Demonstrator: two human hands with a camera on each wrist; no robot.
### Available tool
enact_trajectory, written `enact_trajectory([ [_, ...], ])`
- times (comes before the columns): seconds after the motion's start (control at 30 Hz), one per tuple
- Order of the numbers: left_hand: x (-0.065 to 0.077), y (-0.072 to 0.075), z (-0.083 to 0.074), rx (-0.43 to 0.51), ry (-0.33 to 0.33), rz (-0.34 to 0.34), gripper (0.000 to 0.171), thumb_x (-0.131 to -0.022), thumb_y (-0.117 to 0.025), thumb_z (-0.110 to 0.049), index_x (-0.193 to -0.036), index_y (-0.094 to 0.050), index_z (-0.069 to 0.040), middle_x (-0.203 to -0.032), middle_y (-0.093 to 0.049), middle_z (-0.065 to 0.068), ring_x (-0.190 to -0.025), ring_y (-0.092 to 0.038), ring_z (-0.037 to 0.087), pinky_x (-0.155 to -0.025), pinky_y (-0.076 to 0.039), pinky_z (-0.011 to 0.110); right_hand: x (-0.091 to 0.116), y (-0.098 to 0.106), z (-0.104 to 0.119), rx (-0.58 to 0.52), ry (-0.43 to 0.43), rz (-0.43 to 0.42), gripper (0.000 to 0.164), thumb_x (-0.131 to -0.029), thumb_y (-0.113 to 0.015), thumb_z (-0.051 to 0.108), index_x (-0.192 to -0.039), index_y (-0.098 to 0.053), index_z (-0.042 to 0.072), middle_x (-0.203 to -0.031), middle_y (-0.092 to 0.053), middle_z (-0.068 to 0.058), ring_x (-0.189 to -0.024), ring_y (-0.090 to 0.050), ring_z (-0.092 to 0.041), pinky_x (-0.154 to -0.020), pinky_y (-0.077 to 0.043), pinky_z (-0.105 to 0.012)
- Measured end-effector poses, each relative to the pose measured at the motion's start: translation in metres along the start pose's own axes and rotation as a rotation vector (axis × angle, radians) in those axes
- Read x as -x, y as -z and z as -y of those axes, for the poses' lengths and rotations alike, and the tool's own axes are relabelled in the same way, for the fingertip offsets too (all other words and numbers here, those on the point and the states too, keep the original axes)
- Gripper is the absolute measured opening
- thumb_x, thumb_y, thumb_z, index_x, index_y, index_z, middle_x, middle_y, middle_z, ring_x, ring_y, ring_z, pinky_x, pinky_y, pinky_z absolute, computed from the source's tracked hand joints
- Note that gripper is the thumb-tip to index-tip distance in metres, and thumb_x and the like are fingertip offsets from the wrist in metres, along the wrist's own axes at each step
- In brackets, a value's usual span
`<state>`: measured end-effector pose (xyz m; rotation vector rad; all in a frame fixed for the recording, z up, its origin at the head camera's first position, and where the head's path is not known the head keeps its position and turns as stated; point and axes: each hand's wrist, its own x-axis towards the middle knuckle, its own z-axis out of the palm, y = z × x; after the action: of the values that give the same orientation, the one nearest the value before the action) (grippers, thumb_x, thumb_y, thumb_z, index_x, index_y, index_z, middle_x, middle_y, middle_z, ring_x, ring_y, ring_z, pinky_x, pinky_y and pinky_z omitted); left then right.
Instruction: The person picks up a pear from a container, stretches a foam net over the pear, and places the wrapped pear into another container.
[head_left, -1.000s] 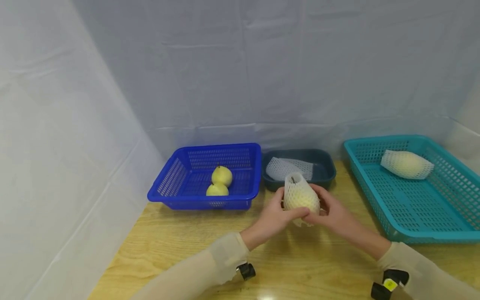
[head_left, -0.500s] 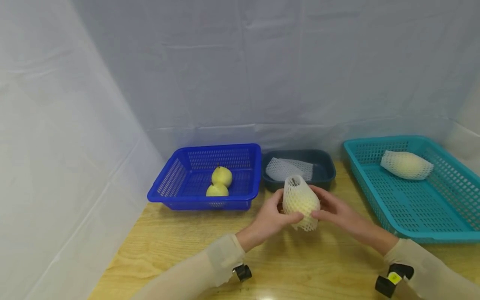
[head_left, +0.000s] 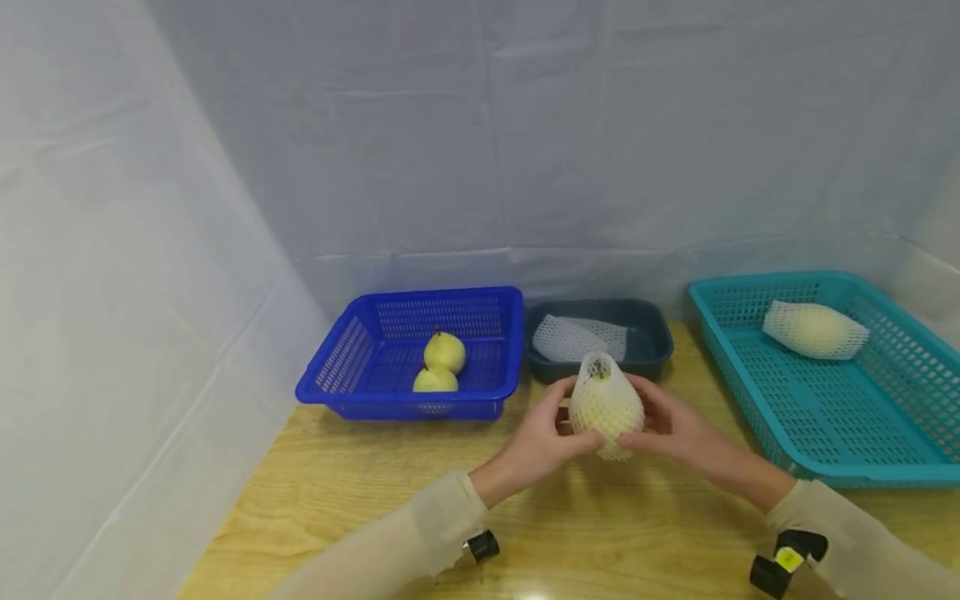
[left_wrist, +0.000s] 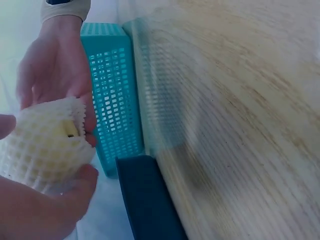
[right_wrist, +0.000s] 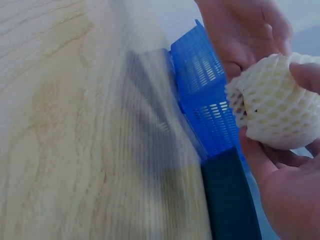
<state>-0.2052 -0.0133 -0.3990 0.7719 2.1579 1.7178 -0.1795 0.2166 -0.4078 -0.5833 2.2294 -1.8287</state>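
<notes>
From my remote station, head feed: smooth white sheeting (head_left: 487, 150) stands behind and to the left of a pale yellow wood-grained table (head_left: 360, 475). On the table I log three containers. Largest is a teal rectangular plastic basket (head_left: 840, 417) with perforated walls, at the right. Next, a deep-blue perforated plastic basket (head_left: 405, 406), left of centre. Smallest, a dark blue-green plastic bin (head_left: 649, 342) with rounded corners, between the two and just beside the blue one.

Two arms in cream sleeves reach in from the near edge. Left hand (head_left: 540, 437): fingers curled around the left side of a pale yellow pear in a white foam net (head_left: 607, 408), thumb on the near face. Right hand (head_left: 682, 429): same grip from the right, thumb near the other. The held pear is in front of the dark bin, apart from the tabletop; stem end up, visible in the net's open top. Both wrist feeds show a dark spot on the fruit at the net's other opening.

A second net-wrapped pear (head_left: 819, 330) lies on its side in the teal basket, towards the back. Flattened white foam netting (head_left: 570, 337) lies in the bin; piece count unclear. Two bare yellow-green pears (head_left: 444, 353) sit together in the blue basket.

Smallest: a black device (head_left: 483, 546) at the left cuff.
</notes>
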Motion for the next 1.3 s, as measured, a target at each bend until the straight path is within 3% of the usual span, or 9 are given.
enact_trajectory([
  [0.13, -0.001, -0.001, -0.001, -0.052, -0.008, 0.005, 0.079, -0.087, -0.079, -0.025, -0.153, -0.037, -0.015, -0.135, -0.053, 0.003, -0.107, -0.06, 0.011, -0.088, -0.055, 0.028, 0.0, -0.004, -0.004, 0.062, 0.019, -0.059, 0.079, -0.095, -0.07, 0.016, -0.157, -0.023, 0.005, -0.152, -0.036, -0.027, -0.133, -0.046, -0.048, -0.092, -0.055, -0.03],
  [0.3, -0.003, -0.005, -0.005, -0.137, 0.015, -0.046, 0.087, -0.081, -0.085, -0.04, -0.152, -0.038, -0.019, -0.135, -0.054, 0.0, -0.111, -0.059, 0.011, -0.088, -0.053, 0.026, 0.0, -0.01, -0.002, 0.084, 0.033, -0.076, 0.08, -0.094, -0.071, 0.014, -0.155, -0.021, 0.001, -0.152, -0.037, -0.031, -0.133, -0.046, -0.05, -0.092, -0.055, -0.029],
  [0.5, -0.002, -0.007, -0.006, -0.248, 0.027, -0.093, 0.089, -0.076, -0.086, -0.046, -0.149, -0.043, -0.02, -0.131, -0.052, -0.001, -0.107, -0.055, 0.011, -0.087, -0.051, 0.026, 0.002, -0.014, -0.001, 0.025, 0.027, -0.07, 0.078, -0.094, -0.071, 0.012, -0.151, -0.019, 0.002, -0.151, -0.036, -0.033, -0.133, -0.047, -0.049, -0.09, -0.056, -0.03],
  [0.63, 0.001, -0.005, -0.004, -0.274, -0.005, -0.099, 0.085, -0.075, -0.087, -0.044, -0.146, -0.046, -0.023, -0.124, -0.05, -0.003, -0.104, -0.053, 0.011, -0.086, -0.051, 0.026, 0.002, -0.013, -0.002, 0.009, 0.049, -0.07, 0.076, -0.091, -0.074, 0.009, -0.146, -0.022, 0.001, -0.147, -0.039, -0.032, -0.126, -0.057, -0.023, -0.09, -0.055, -0.028],
  [0.73, 0.002, -0.004, -0.002, -0.27, -0.035, -0.092, 0.083, -0.076, -0.087, -0.041, -0.146, -0.047, -0.025, -0.123, -0.05, -0.003, -0.103, -0.053, 0.011, -0.087, -0.051, 0.026, 0.002, -0.009, -0.004, 0.035, 0.087, -0.052, 0.074, -0.09, -0.074, 0.006, -0.145, -0.024, 0.0, -0.147, -0.038, -0.031, -0.121, -0.056, 0.0, -0.091, -0.054, -0.025],
  [0.83, 0.003, -0.002, -0.001, -0.26, -0.061, -0.086, 0.082, -0.076, -0.087, -0.038, -0.146, -0.047, -0.026, -0.123, -0.05, -0.003, -0.104, -0.053, 0.011, -0.088, -0.05, 0.026, 0.001, -0.003, -0.006, 0.047, 0.121, -0.009, 0.077, -0.091, -0.071, 0.003, -0.15, -0.022, -0.001, -0.152, -0.033, -0.03, -0.122, -0.052, 0.007, -0.093, -0.054, -0.027],
  [1.0, 0.005, 0.0, -0.001, -0.167, -0.099, -0.057, 0.08, -0.078, -0.086, -0.03, -0.147, -0.045, -0.024, -0.126, -0.051, -0.001, -0.109, -0.054, 0.012, -0.092, -0.051, 0.027, 0.001, 0.0, -0.005, 0.044, 0.113, 0.079, 0.086, -0.095, -0.068, 0.006, -0.16, -0.012, 0.004, -0.158, -0.027, -0.029, -0.126, -0.05, 0.006, -0.095, -0.054, -0.03],
  [1.17, 0.005, 0.001, 0.001, -0.023, -0.105, -0.01, 0.074, -0.08, -0.084, -0.018, -0.141, -0.044, -0.02, -0.132, -0.052, 0.001, -0.115, -0.056, 0.013, -0.099, -0.05, 0.031, 0.003, -0.002, -0.002, 0.056, 0.079, 0.095, 0.085, -0.095, -0.068, 0.009, -0.162, -0.015, 0.012, -0.156, -0.034, -0.023, -0.128, -0.052, -0.003, -0.097, -0.053, -0.029],
  [1.3, 0.005, 0.003, 0.004, -0.1, -0.131, -0.023, 0.071, -0.081, -0.084, -0.022, -0.141, -0.045, -0.018, -0.134, -0.056, 0.001, -0.119, -0.055, 0.012, -0.102, -0.049, 0.033, 0.003, -0.005, -0.002, 0.116, 0.102, 0.05, 0.082, -0.094, -0.07, 0.012, -0.16, -0.021, 0.01, -0.155, -0.037, -0.02, -0.132, -0.053, -0.018, -0.098, -0.052, -0.029],
])
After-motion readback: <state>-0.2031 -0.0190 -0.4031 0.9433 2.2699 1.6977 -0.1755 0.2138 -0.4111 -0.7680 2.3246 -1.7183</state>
